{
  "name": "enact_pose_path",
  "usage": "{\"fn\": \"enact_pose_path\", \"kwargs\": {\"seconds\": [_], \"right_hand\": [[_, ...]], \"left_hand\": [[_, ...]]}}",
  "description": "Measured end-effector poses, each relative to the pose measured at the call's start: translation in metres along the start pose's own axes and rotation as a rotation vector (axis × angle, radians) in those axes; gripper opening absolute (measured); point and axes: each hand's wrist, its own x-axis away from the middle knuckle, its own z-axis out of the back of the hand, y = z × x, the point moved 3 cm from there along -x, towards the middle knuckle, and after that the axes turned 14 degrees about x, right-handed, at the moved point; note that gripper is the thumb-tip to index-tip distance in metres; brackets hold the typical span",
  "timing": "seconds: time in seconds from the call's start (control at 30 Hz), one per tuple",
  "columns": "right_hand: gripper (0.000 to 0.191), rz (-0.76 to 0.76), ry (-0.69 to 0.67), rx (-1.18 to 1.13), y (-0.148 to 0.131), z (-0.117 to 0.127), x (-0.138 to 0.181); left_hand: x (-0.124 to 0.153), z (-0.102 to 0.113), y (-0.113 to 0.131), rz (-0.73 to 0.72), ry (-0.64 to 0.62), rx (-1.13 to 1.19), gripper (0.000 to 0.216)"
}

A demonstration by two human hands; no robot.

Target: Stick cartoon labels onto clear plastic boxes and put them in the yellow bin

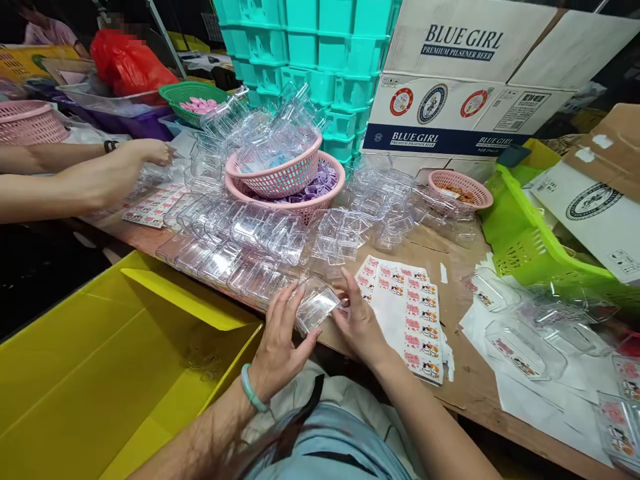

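At the near edge of the wooden surface (537, 421), a clear plastic box (316, 305), thin-walled, glossy and round-cornered, lies between the wearer's two hands. The left hand (283, 343), above a smooth pale green bangle (253, 389), grips the box between spread fingers and thumb. The right hand (359, 321) stands at the opposite side, thumb and forefinger curved toward the box's edge; whether it pinches anything cannot be told. The hands are apart, with the box between them.

Just beside the right hand lies a stack of flat, white paper sticker sheets (423, 327), printed with cats and pink lettering, on brown cardboard (453, 263). To the left and beyond, overlapping rows of clear boxes (220, 257) crowd the way to two nested pink baskets (277, 181) of perforated plastic; the upper is heaped with transparent cases, the lower holds small purple pieces (324, 183). Behind rise ribbed turquoise crates (310, 63) and a printed beer carton (450, 73). A smaller pink basket (473, 193) bears orange-brown pieces.

At right stands a slotted lime bin (540, 230), with labelled clear trays (525, 348) on loose paper before it. At lower left, a smooth-walled yellow box (75, 373) gapes beside the surface; above it, a co-worker's hands (150, 152) reach in from the left.
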Motion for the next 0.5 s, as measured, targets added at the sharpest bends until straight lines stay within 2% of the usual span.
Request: {"fn": "enact_pose_path", "kwargs": {"seconds": [0.1,0.2,0.3,0.4,0.5], "right_hand": [[0.070,-0.063,0.100,0.059,0.004,-0.004,-0.006],[0.073,-0.202,0.240,0.007,0.012,0.007,-0.007],[0.071,-0.329,0.347,-0.124,0.018,0.024,-0.006],[0.070,-0.394,0.439,-0.296,0.024,0.042,-0.005],[0.074,-0.445,0.492,-0.476,0.030,0.061,-0.001]], "left_hand": [[0.006,-0.015,-0.016,-0.010,-0.074,-0.025,0.074],[0.008,-0.029,-0.024,-0.037,-0.101,-0.023,0.072],[0.003,-0.038,-0.031,-0.060,-0.074,0.044,0.065],[-0.004,-0.040,-0.033,-0.071,-0.038,0.135,0.058],[-0.008,-0.036,-0.019,-0.120,0.011,0.157,0.060]]}}
